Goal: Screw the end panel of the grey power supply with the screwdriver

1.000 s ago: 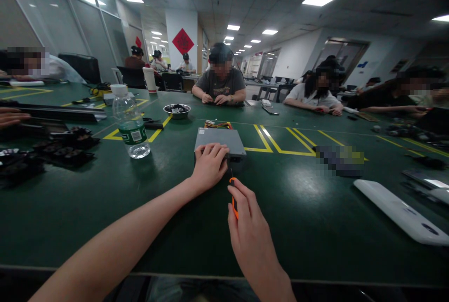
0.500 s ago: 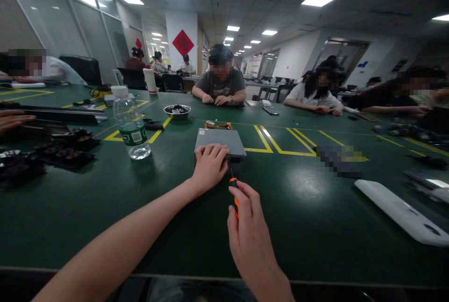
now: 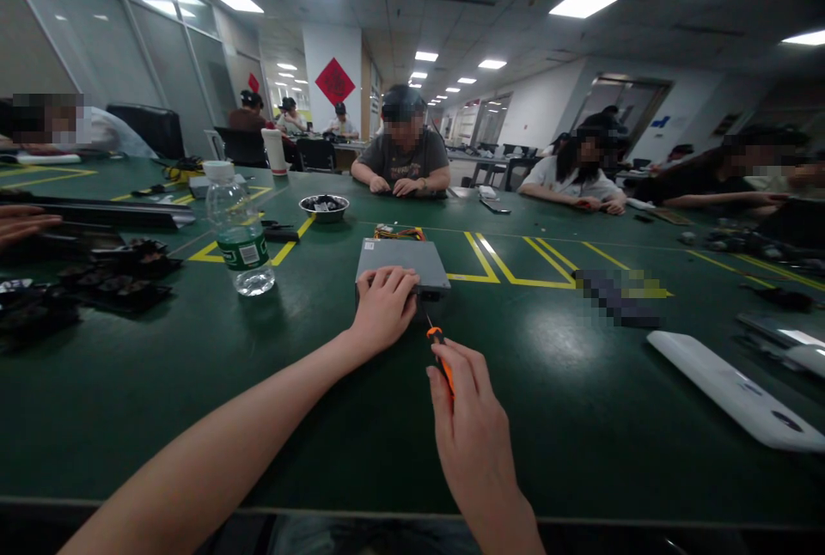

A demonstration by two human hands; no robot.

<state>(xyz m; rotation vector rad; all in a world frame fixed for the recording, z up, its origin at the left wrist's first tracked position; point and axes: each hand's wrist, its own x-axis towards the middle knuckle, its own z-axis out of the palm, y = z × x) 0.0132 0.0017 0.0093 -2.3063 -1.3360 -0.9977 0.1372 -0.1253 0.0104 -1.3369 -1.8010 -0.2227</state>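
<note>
The step in hand looks like tool work at the near side of a grey, flat-topped metal box (image 3: 422, 261), which lies on the dark green table (image 3: 309, 435) in front of the person, coloured cables (image 3: 407, 234) at its far side. The left hand (image 3: 383, 310) rests on the box's top near edge, fingers bent over it; whether the thumb clasps it too, I cannot tell. The right hand (image 3: 477, 430) is closed around a thin-shafted screwdriver with an orange and black handle (image 3: 436, 335), its tip pointing at the near face; contact cannot be made out. The next move seems to call for a steady box and a shaft lined up with that face. For moving, the table's near edge runs below the forearms, a clear plastic bottle with a green label (image 3: 246, 252) stands left of the box, a round shiny metal bowl (image 3: 324, 216) sits beyond it, and a long, white, smooth casing (image 3: 722, 383) lies well apart to the right, leaving the right hand sideways room.
</note>
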